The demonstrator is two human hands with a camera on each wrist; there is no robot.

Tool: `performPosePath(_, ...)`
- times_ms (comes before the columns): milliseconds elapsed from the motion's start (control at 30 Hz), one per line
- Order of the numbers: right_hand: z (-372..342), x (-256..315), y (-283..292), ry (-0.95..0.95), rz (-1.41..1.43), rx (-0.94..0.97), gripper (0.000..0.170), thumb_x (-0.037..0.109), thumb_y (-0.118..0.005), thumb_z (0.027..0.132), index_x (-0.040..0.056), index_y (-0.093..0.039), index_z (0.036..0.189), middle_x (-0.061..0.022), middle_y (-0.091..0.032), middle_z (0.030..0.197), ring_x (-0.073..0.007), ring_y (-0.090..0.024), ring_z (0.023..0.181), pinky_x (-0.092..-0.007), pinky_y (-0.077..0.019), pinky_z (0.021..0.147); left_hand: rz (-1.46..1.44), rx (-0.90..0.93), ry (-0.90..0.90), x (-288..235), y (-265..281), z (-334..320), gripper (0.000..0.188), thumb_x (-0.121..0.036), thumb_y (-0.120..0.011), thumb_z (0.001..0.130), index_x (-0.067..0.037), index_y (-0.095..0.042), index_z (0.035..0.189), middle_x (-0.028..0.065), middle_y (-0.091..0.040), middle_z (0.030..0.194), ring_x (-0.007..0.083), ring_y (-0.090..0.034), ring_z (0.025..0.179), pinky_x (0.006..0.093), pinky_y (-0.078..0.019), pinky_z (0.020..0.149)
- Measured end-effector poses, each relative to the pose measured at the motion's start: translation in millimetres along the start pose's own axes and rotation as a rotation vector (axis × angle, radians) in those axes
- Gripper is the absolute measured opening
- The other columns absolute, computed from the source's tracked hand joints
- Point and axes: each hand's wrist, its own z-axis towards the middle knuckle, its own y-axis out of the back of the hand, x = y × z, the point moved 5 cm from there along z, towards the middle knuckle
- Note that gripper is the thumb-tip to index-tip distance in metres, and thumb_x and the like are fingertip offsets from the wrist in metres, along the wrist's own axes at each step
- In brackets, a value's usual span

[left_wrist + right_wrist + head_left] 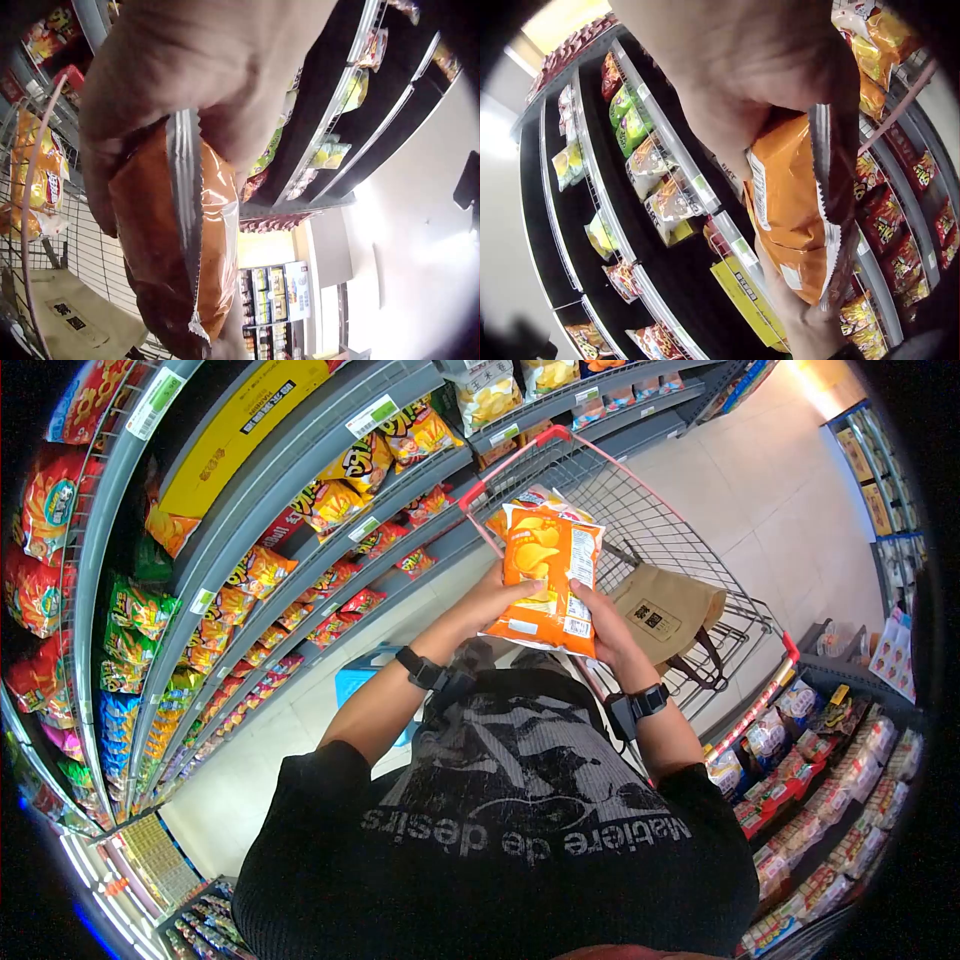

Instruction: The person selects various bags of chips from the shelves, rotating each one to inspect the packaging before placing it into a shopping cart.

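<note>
An orange bag of potato chips (550,550) is held in front of the body by both hands. My left hand (488,598) grips its left side, thumb on the front and fingers behind. At the lower right, my right hand (606,628) holds it the same way. The left wrist view shows the orange bag (217,225) end-on, its crimped silver seal facing the camera. A barcode shows on the chip bag (787,202) in the right wrist view. Another orange chip bag (46,172) lies in the cart, partly behind the held one in the head view.
A wire shopping cart (570,438) with red edging stands ahead, holding a tan carrier bag (672,605) with dark handles. Snack shelves (225,550) curve along the left. More packaged goods (800,840) line the lower right. A blue stool-like object (352,685) is beside the left forearm.
</note>
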Motion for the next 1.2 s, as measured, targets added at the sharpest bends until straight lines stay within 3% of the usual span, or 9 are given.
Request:
performPosePath(300,-3,9,7,0.148,-0.051,-0.059,0.042,0.013,-0.062,0.091,-0.0022,-0.044,0.126,-0.0139,-0.061,0.117,-0.0238,-0.065,0.098,-0.0367,-0.0562,0.084,0.116,-0.110,-0.125,14,1,7,0.071,-0.022,-0.069,0.086,0.000,-0.029,0.141,0.0142,-0.050,0.132,0.0224,-0.053,0.118,0.0349,-0.0445,0.099)
performPosePath(400,5,14,20,0.288,-0.234,-0.162,0.042,0.008,-0.063,0.088,-0.0018,-0.045,0.125,-0.0136,-0.060,0.119,-0.0222,-0.064,0.100,-0.0357,-0.0556,0.083,0.719,-0.365,-0.223,12,12,7,0.079,-0.025,-0.073,0.083,0.000,-0.027,0.141,0.0169,-0.047,0.133,0.0229,-0.051,0.121,0.0352,-0.0442,0.098)
performPosePath(500,8,14,20,0.385,-0.413,-0.214,0.045,0.005,-0.064,0.086,-0.0013,-0.044,0.126,-0.0140,-0.056,0.123,-0.0213,-0.060,0.106,-0.0349,-0.0522,0.088,0.637,-0.097,-0.077,21,-1,11,0.079,-0.027,-0.075,0.080,0.000,-0.031,0.139,0.0176,-0.050,0.130,0.0224,-0.051,0.119,0.0351,-0.0450,0.096)
performPosePath(600,5,8,7,0.492,-0.549,-0.102,0.054,0.005,-0.066,0.085,-0.0009,-0.042,0.133,-0.0143,-0.050,0.131,-0.0201,-0.052,0.116,-0.0335,-0.0448,0.096,0.546,-0.272,-0.245,13,-12,3,0.068,-0.023,-0.073,0.082,0.000,-0.038,0.136,0.0144,-0.055,0.125,0.0219,-0.055,0.114,0.0352,-0.0460,0.095)
performPosePath(700,7,1,9,0.526,-0.540,0.102,0.060,0.006,-0.066,0.085,0.0005,-0.038,0.138,-0.0130,-0.046,0.134,-0.0191,-0.051,0.116,-0.0328,-0.0442,0.097,0.240,-0.184,-0.359,13,0,14,0.059,-0.021,-0.069,0.085,0.000,-0.042,0.133,0.0119,-0.058,0.122,0.0216,-0.057,0.111,0.0347,-0.0471,0.094)
performPosePath(833,5,13,36,0.486,-0.620,-0.110,0.057,0.012,-0.064,0.089,0.0024,-0.037,0.139,-0.0117,-0.044,0.138,-0.0198,-0.049,0.121,-0.0349,-0.0432,0.100,-0.106,-0.137,-0.053,25,4,8,0.054,-0.018,-0.062,0.090,0.002,-0.039,0.135,0.0134,-0.055,0.127,0.0204,-0.057,0.114,0.0340,-0.0466,0.097)
performPosePath(933,1,3,39,0.204,-0.175,0.075,0.055,0.020,-0.061,0.092,0.0018,-0.037,0.138,-0.0122,-0.046,0.136,-0.0209,-0.049,0.122,-0.0366,-0.0434,0.100,-0.362,-0.011,0.156,40,-3,4,0.053,-0.021,-0.058,0.093,0.001,-0.038,0.136,0.0123,-0.055,0.129,0.0201,-0.056,0.116,0.0341,-0.0466,0.098)
performPosePath(1033,-7,-9,44,0.059,-0.090,0.188,0.055,0.026,-0.059,0.094,0.0006,-0.036,0.137,-0.0124,-0.049,0.133,-0.0223,-0.050,0.121,-0.0378,-0.0426,0.102,-0.328,0.038,0.169,56,-9,9,0.052,-0.026,-0.057,0.094,0.000,-0.039,0.136,0.0119,-0.054,0.131,0.0205,-0.056,0.117,0.0343,-0.0461,0.099)
performPosePath(1200,18,-19,94,0.088,-0.281,-0.155,0.045,0.019,-0.061,0.093,-0.0013,-0.043,0.129,-0.0126,-0.058,0.119,-0.0212,-0.060,0.104,-0.0325,-0.0518,0.086,0.001,0.027,0.174,74,-6,28,0.056,-0.033,-0.061,0.092,0.003,-0.044,0.131,0.0132,-0.057,0.122,0.0174,-0.058,0.108,0.0292,-0.0478,0.092)
